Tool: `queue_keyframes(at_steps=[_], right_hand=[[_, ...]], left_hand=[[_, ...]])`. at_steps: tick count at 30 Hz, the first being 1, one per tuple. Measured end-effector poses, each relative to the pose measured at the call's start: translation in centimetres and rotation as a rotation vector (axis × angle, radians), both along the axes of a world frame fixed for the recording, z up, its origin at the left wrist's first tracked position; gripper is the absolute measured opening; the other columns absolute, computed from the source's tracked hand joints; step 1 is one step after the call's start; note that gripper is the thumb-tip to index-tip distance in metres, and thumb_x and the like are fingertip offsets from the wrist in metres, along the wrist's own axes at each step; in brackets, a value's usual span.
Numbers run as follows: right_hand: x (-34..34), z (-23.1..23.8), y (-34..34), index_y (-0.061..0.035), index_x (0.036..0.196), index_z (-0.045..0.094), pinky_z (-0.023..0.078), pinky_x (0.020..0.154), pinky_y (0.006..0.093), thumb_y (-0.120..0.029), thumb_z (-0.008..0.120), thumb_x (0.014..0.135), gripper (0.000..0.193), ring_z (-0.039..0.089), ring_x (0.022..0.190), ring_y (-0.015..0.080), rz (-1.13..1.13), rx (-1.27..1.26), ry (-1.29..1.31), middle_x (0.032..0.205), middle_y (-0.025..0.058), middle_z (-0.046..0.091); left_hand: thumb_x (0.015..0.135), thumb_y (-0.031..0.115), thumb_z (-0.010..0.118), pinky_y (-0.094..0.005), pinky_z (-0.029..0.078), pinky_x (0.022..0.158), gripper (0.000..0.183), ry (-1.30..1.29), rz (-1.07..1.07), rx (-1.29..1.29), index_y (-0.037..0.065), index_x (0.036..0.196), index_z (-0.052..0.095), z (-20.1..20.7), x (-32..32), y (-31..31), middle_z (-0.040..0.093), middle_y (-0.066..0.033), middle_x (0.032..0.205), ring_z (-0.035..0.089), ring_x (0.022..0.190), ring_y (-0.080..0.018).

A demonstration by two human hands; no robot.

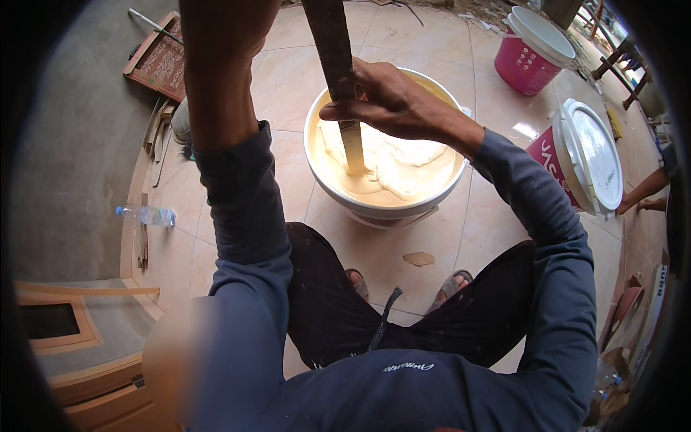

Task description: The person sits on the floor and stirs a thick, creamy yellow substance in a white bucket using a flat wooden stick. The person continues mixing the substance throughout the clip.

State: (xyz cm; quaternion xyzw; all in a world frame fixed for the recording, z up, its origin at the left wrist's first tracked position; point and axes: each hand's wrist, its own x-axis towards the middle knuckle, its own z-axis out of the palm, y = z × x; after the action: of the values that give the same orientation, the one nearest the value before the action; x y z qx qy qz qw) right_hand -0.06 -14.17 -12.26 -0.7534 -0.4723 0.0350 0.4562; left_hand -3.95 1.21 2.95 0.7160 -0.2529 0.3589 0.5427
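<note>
A white-rimmed bucket stands on the floor in front of my knees, holding thick cream-coloured paste. One end of a long, flat, dark wooden stick is sunk in the paste near the bucket's left side. Pale paste coats the stick's lower part. My right hand is closed around it just above the paste, with the thumb across the near face and some fingers hidden behind. My left forearm reaches up past the top edge, leaving that hand outside the picture, along with the stick's upper end.
A pink bucket with a white rim and a lidded pink bucket stand at right, with another person's hand beside the lid. A plastic bottle lies at left below wooden offcuts. A flat fragment lies between my feet.
</note>
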Motion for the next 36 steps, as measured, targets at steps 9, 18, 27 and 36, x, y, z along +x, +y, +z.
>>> queue_keyframes(at_steps=[9,18,27,36], right_hand=[[4.6,-1.4,-0.5,-0.0097,0.115,0.057,0.056,0.082,0.0457,-0.042,0.073,0.097,0.04,0.073,0.094,0.0337,-0.263,-0.085,-0.208,0.098,0.0138,0.074],[5.3,-5.4,-3.7,-0.0068,0.111,0.057,0.053,0.077,0.0441,-0.042,0.07,0.099,0.039,0.071,0.088,0.032,-0.348,-0.271,-0.011,0.091,0.0137,0.072],[0.7,-2.5,-1.6,-0.0067,0.112,0.059,0.053,0.083,0.0461,-0.043,0.069,0.1,0.039,0.07,0.093,0.0297,-0.066,-0.078,0.147,0.093,0.0139,0.071],[-1.8,3.1,1.1,-0.0083,0.117,0.057,0.057,0.075,0.0457,-0.036,0.077,0.095,0.041,0.072,0.08,0.0342,0.01,0.103,-0.309,0.088,0.0121,0.074]], left_hand=[[0.107,0.03,0.063,-0.0266,0.057,0.074,0.03,-0.043,-0.148,0.028,0.004,0.121,0.069,-1.4,1.9,-1.2,0.074,-0.0055,0.09,0.07,0.08,-0.0124],[0.11,0.033,0.057,-0.0318,0.061,0.076,0.031,0.32,-0.321,-0.162,0.004,0.117,0.065,-7.9,9.5,0.9,0.072,-0.0051,0.092,0.072,0.084,-0.0154],[0.111,0.031,0.056,-0.0284,0.057,0.064,0.03,0.236,-0.248,-0.019,0.004,0.104,0.066,-3.0,5.2,1.4,0.068,-0.0032,0.081,0.066,0.068,-0.0118],[0.108,0.035,0.06,-0.028,0.055,0.07,0.036,-0.264,0.096,0.003,0.002,0.121,0.069,1.2,-3.3,-0.4,0.072,-0.0051,0.086,0.068,0.075,-0.0125]])
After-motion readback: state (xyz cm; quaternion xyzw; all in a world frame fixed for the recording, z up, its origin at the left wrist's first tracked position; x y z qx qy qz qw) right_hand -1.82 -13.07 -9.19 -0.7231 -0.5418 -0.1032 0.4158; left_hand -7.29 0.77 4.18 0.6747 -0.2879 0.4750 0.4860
